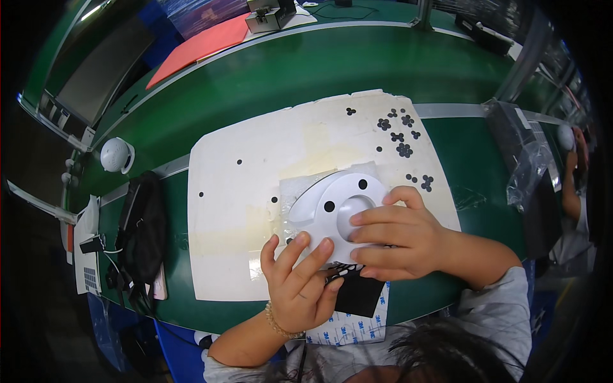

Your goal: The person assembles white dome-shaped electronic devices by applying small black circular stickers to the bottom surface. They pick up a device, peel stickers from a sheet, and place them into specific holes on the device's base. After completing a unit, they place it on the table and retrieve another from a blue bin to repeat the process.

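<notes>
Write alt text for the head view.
Left hand and right hand touch a white curved part bearing black dots, above a cream board on a green table. Black discs cluster at the board's upper right; a black bag lies left.

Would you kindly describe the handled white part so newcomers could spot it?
On the green bench lies a cream board. Over its lower middle, left hand and right hand touch a white part. Unlike the white dome far left, it has a recess and black dots.
</notes>
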Demonstrator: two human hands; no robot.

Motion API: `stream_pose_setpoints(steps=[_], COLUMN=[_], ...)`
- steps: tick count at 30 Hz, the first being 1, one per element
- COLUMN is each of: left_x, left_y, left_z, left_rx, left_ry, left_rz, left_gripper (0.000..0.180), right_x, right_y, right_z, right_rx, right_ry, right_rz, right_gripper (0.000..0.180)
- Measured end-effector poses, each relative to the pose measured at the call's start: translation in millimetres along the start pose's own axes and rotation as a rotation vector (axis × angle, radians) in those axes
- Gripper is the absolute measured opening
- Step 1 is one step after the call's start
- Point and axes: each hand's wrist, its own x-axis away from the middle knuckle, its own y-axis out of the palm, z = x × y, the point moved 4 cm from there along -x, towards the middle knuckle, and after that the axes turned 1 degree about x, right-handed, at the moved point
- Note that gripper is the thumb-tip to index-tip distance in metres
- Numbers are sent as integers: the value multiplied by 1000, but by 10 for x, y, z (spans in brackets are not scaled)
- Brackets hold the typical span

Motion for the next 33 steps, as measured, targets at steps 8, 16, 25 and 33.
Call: stream_pose_setpoints(steps=[8,16,25,33], left_x=[-12,-13,11,41], left_y=[-1,0,-39,34], left_z=[-13,-30,-124,-357], left_rx=[-13,15,162,602], left_ry=[-15,1,81,-287], left_rz=[-13,12,-52,-97], left_gripper=[12,15,17,11], right_x=[15,329,268,122], right_y=[-3,-19,171,-170], right_z=[-6,453,642,2139], right_rx=[155,-616,-1164,326], right_ry=[-22,672,989,743], right_rz=[3,227,47,372], right_gripper=[23,41,16,18])
